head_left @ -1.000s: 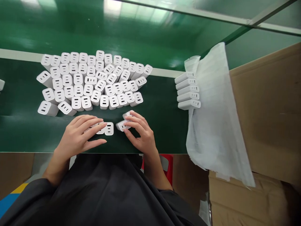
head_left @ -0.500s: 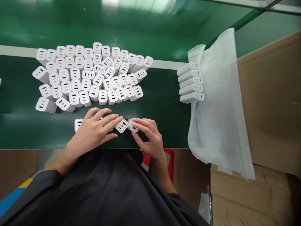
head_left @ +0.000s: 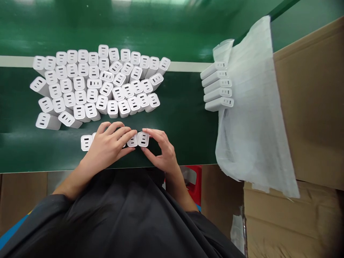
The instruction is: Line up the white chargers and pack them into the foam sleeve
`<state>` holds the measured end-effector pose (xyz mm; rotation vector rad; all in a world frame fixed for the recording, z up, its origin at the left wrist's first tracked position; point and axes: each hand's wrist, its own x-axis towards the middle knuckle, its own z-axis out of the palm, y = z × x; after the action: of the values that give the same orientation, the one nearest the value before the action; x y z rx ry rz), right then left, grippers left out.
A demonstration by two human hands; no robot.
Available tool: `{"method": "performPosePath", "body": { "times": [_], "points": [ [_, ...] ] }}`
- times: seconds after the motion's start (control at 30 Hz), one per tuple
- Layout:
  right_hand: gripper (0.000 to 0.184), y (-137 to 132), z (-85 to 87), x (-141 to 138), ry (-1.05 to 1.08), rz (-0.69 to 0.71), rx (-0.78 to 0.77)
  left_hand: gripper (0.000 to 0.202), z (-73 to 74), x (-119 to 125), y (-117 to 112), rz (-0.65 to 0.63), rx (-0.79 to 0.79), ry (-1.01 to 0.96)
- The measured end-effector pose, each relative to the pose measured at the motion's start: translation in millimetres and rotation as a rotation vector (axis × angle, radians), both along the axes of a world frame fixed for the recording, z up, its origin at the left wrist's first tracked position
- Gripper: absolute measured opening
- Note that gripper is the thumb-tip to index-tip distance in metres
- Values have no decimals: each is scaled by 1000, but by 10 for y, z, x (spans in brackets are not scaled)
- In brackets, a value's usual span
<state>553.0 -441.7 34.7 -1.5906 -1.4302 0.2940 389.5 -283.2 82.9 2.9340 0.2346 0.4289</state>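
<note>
A short row of white multi-port chargers (head_left: 86, 143) stands near the front edge of the green table. My left hand (head_left: 108, 144) lies over the middle of this row, thumb along the near side and fingers over the far side, hiding several chargers. At the right end, my right hand (head_left: 160, 148) pinches the last white charger (head_left: 143, 139) between thumb and fingers. That charger stands upright with its ports facing up, touching the neighbouring charger (head_left: 132, 141).
Behind the row, many more white chargers (head_left: 80, 97) stand bunched in uneven lines. To the right, several chargers (head_left: 216, 86) lie side by side against a white foam sheet (head_left: 249, 107). Cardboard boxes (head_left: 311, 100) stand at far right, and a red stool (head_left: 197, 184) is below the table.
My right hand has moved left and turned the end charger square against its neighbour. The neighbour, slanted before, now stands straighter in the row. The whole view has shifted slightly.
</note>
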Motion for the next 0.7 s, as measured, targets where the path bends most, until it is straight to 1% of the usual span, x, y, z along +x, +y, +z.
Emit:
{"method": "performPosePath", "body": {
  "times": [0.17, 0.3, 0.33, 0.47, 0.5, 0.57, 0.63, 0.7],
  "points": [
    [61, 11, -26, -10, 29, 18, -22, 41, -15, -24, 25, 4, -45, 25],
    [62, 21, -58, -15, 33, 12, -26, 40, -18, -26, 37, -3, -31, 24],
    [63, 22, -68, -17, 23, -8, -34, 40, -19, -25, 38, -7, -30, 21],
    [69, 13, -80, -21, -58, -198, -67, 40, -23, -21, 44, -10, -45, 18],
    [71, 4, -70, -17, -64, -222, -76, 40, -25, -21, 46, -11, -44, 20],
    [69, -23, -33, -6, -45, -195, -96, 40, -26, -20, 48, -15, -38, 22],
    [58, -55, 9, 4, -7, -120, -115, 41, -23, -19, 49, -19, -33, 22],
    [49, -79, 34, -4, 40, -78, -129, 40, -19, -18, 46, -17, -38, 20]
  ]
}}
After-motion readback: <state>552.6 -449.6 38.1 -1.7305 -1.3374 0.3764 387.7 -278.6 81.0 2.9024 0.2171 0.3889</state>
